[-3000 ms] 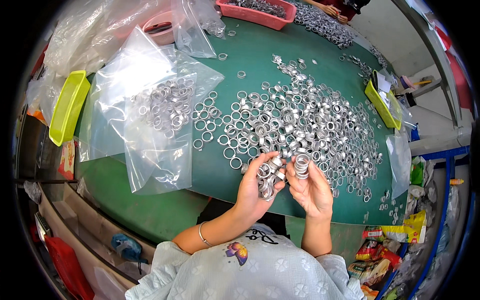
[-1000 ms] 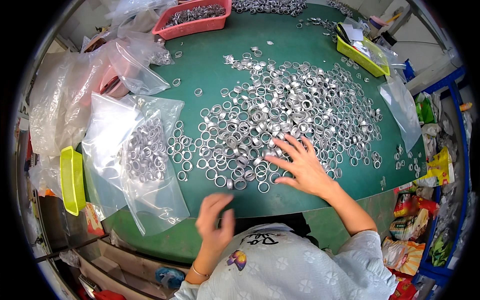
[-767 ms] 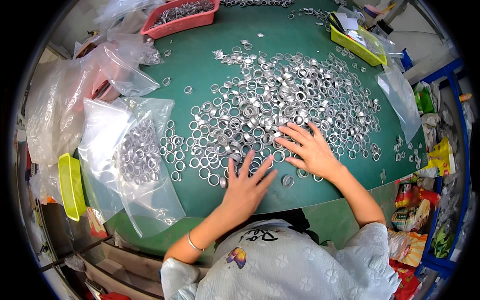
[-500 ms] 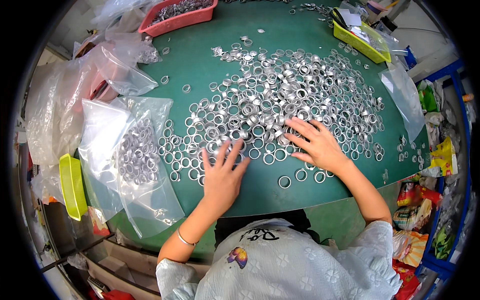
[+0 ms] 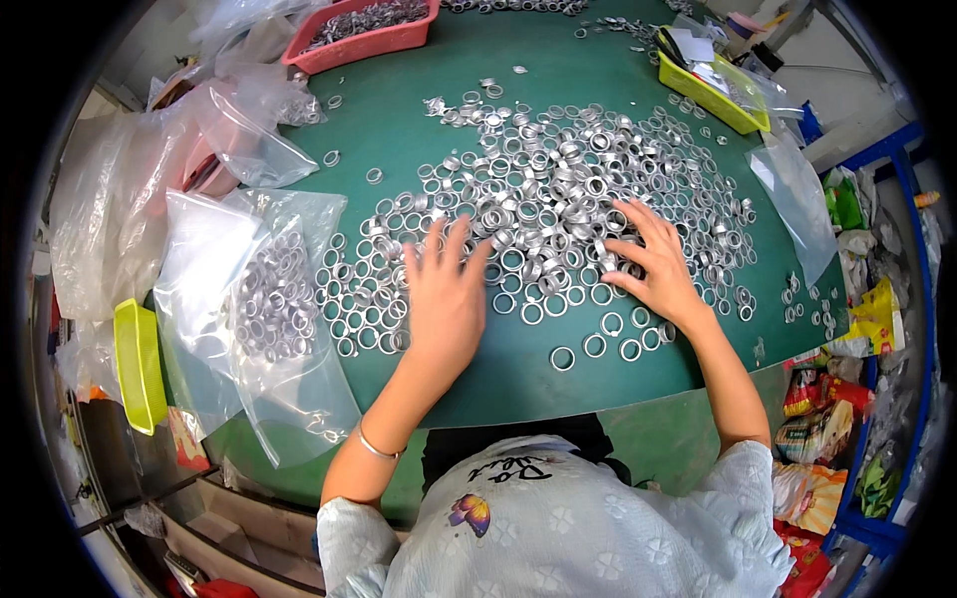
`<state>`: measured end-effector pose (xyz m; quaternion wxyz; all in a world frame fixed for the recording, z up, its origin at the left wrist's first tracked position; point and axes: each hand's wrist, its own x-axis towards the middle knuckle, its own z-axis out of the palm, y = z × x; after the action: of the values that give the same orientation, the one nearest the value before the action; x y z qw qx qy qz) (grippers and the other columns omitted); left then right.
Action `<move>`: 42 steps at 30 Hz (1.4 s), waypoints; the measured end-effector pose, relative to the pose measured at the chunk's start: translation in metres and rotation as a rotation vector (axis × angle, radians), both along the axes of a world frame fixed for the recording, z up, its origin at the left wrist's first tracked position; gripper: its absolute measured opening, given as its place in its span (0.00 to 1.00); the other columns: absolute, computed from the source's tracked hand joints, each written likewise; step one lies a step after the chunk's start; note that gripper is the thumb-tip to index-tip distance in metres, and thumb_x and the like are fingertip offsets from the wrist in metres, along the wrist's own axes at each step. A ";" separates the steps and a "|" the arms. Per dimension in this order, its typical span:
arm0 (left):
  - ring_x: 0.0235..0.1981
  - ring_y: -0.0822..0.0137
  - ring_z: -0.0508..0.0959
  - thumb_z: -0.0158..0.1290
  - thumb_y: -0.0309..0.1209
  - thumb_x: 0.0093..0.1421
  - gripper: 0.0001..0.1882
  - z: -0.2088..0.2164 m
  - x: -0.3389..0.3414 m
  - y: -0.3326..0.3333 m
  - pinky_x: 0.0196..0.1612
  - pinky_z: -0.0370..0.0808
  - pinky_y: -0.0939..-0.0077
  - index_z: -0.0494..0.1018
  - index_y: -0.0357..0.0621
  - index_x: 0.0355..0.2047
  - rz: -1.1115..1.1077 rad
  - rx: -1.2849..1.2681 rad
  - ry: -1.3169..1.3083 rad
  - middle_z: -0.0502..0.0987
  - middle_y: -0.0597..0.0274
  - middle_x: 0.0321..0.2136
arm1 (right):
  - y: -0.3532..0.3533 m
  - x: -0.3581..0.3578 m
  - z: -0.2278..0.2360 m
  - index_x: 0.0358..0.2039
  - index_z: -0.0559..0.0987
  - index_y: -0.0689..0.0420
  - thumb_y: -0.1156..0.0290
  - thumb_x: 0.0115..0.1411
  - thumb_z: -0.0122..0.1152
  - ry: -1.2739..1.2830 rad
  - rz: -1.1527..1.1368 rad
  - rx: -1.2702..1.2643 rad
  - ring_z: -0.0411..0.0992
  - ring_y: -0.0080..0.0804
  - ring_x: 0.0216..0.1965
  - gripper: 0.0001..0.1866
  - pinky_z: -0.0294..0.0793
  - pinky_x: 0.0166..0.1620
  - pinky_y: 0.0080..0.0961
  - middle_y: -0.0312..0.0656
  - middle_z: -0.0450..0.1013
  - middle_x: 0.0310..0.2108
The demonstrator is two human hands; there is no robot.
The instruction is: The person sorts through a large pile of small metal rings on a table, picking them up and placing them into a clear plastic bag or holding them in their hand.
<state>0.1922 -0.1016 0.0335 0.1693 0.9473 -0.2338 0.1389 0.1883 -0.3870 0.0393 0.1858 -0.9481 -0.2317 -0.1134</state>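
Note:
A broad heap of silvery metal rings (image 5: pixel 558 189) spreads over the green tabletop (image 5: pixel 518 374), piled deepest in the middle and thinning to a single layer at its edges. My left hand (image 5: pixel 446 289) lies over the heap's near left part, fingers spread and slightly blurred. My right hand (image 5: pixel 653 264) rests at the right of the pile, fingers apart and bent, their tips touching rings. Neither hand visibly grips a ring; what lies under the left palm is hidden. Just in front of the right hand sit several loose rings (image 5: pixel 595 346).
Left of the heap lies a clear plastic bag (image 5: pixel 309 389) with rings inside. A pink basket (image 5: pixel 364 42) of small metal parts stands at the far left, a yellow-green basket (image 5: pixel 713 95) at the far right. An empty plastic bag (image 5: pixel 797 199) hangs by the right edge.
My left hand has moved forward and slightly right, farther over the rings. My right hand has shifted a little to the right, its fingers more upright. Some rings in the middle have been pushed about.

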 end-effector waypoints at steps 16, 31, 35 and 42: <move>0.41 0.65 0.76 0.53 0.18 0.52 0.09 0.006 0.011 -0.015 0.53 0.67 0.60 0.74 0.38 0.35 -0.039 -0.661 0.152 0.76 0.60 0.36 | -0.001 -0.045 0.010 0.36 0.77 0.58 0.73 0.48 0.64 0.042 -0.203 0.108 0.64 0.40 0.46 0.13 0.62 0.49 0.35 0.41 0.68 0.43; 0.45 0.65 0.74 0.55 0.24 0.56 0.26 0.006 -0.059 -0.007 0.53 0.71 0.70 0.62 0.32 0.54 -0.124 -1.998 1.427 0.74 0.59 0.41 | 0.007 -0.054 -0.016 0.56 0.65 0.58 0.64 0.54 0.61 0.062 -0.428 0.062 0.50 0.53 0.61 0.29 0.49 0.60 0.46 0.49 0.54 0.59; 0.46 0.63 0.73 0.54 0.25 0.57 0.27 0.011 -0.058 -0.008 0.53 0.71 0.71 0.61 0.30 0.55 -0.110 -2.037 1.495 0.73 0.56 0.42 | 0.001 -0.047 -0.017 0.56 0.65 0.58 0.62 0.56 0.59 0.047 -0.444 0.051 0.50 0.54 0.61 0.29 0.49 0.60 0.46 0.50 0.54 0.60; 0.47 0.61 0.73 0.48 0.24 0.59 0.22 0.000 -0.059 -0.007 0.57 0.67 0.61 0.62 0.27 0.53 -0.045 -2.055 1.362 0.73 0.57 0.41 | 0.022 -0.047 -0.022 0.57 0.62 0.58 0.56 0.52 0.62 0.086 -0.358 -0.037 0.48 0.56 0.62 0.36 0.50 0.59 0.51 0.59 0.49 0.60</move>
<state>0.1329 -0.1082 0.0331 0.9252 0.2491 0.1037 -0.2668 0.1410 -0.3651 0.0172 0.1550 -0.9814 -0.0530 -0.0998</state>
